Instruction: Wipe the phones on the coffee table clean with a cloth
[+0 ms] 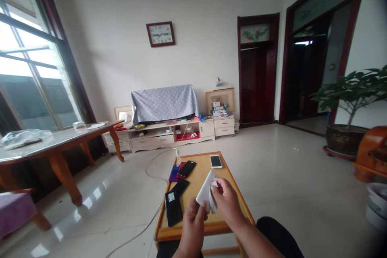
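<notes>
Both hands, left hand (193,217) and right hand (227,201), grip closed on a white cloth (207,192), its long axis tilting up-right.

Hands (211,209) hide much of the white cloth (207,191).

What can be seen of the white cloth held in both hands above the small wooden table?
The white cloth looks like thin, soft fabric or tissue, folded or bunched into a rough slanted strip. The left hand pinches its lower end and the right hand grips its upper right side, fingers partly covering it. It is held above the near half of the small wooden table, apparently clear of it. No print shows.
</notes>
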Tool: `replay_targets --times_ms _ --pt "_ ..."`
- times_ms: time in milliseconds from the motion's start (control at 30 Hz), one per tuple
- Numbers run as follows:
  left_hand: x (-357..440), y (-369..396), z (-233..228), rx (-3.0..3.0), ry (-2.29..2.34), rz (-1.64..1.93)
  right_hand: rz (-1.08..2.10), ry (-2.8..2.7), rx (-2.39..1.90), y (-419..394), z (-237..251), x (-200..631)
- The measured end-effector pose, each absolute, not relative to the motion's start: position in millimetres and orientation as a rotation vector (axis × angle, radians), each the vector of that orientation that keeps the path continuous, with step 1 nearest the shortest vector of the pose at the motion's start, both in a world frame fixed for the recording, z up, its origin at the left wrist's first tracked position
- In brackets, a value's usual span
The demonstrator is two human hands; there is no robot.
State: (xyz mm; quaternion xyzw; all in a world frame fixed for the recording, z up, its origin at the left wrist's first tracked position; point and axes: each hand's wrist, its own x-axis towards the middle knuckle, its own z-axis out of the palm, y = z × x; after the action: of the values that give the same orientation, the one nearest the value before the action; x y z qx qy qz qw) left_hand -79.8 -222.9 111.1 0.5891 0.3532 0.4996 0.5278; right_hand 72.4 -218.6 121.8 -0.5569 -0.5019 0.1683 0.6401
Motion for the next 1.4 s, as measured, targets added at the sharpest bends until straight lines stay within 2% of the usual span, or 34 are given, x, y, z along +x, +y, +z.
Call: replay_targets --times_ms 200,367,433,700,933,1200,1400 --pt "-77.1 -236.3 129.0 1.257 0.865 1.262 0.324 -0.978 -1.320 -218.8 130.4 77.4" --pt "-74.2 -237.8 137.3 1.112 0.775 1.292 0.832 -0.806 -1.202 -235.5 130.0 54.9" --pt "-74.2 -236.7 138.8 1.078 0.720 1.280 0.943 -0.854 -1.100 -242.9 131.3 43.2" --pt "-72.8 -240.1 137.9 1.100 0.731 1.237 0.855 -0.702 -1.115 -224.8 158.9 59.1" --pt "-72.2 -235.6 132.1 1.054 0.687 1.215 0.984 -0.871 -1.013 -232.9 138.9 49.1" --pt "-68.2 -236.9 130.4 1.189 0.672 1.145 0.798 -0.772 -1.172 -214.9 153.8 67.6" --pt "-68.2 -230.5 117.6 1.181 0.618 1.143 0.849 -0.916 -1.126 -228.6 142.6 55.1"
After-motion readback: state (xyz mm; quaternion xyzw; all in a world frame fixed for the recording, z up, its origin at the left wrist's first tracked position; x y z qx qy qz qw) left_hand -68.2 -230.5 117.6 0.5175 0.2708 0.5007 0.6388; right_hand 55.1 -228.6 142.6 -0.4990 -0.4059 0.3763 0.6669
